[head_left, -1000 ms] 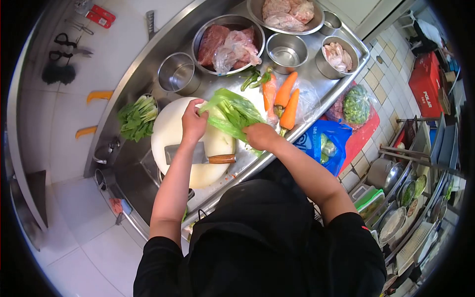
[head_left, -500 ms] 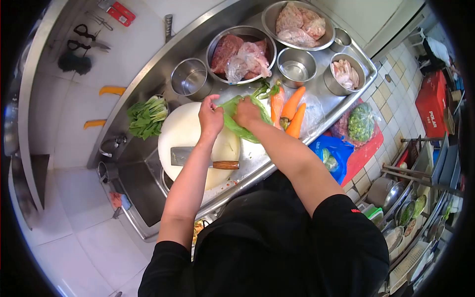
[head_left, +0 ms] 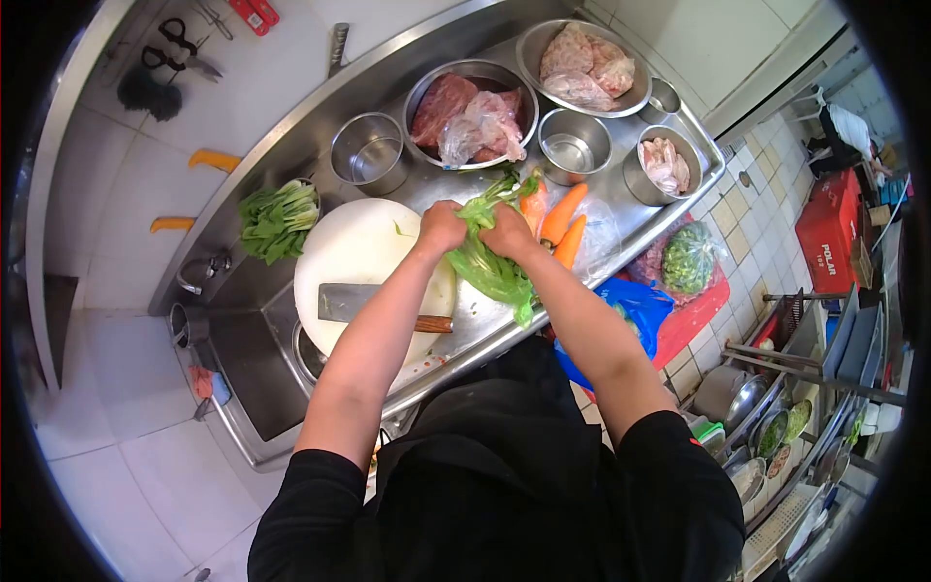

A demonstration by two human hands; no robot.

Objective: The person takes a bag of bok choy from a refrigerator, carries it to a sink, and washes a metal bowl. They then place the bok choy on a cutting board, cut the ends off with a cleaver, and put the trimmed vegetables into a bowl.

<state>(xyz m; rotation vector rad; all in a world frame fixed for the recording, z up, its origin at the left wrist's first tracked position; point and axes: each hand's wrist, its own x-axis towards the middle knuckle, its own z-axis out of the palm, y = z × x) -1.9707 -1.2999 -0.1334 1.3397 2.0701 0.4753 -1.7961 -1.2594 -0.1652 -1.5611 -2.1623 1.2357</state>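
Note:
A thin green plastic bag (head_left: 485, 264) hangs bunched between my hands, with dark leafy stems (head_left: 506, 186) showing at its far end. My left hand (head_left: 443, 227) is closed on the bag's left edge. On the other side, the fingers of my right hand (head_left: 507, 233) grip the plastic too. Just right of that hand lie several orange carrots (head_left: 562, 215), partly on clear plastic. To the left, a cleaver (head_left: 354, 303) with a wooden handle rests on the round white chopping board (head_left: 335, 238), partly behind my left forearm.
Along the back of the steel counter stand a bowl of red meat (head_left: 448, 109), a bowl of raw chicken (head_left: 582, 68) and several metal pots (head_left: 369, 155). Leafy greens (head_left: 276, 221) sit left of the board, near the sink (head_left: 247, 364). A blue bag (head_left: 635, 315) is at the front right.
My left hand, open beside the bag before, has closed on its edge. The bag is now pulled up between both hands, its lower end hanging toward me. The view has shifted slightly.

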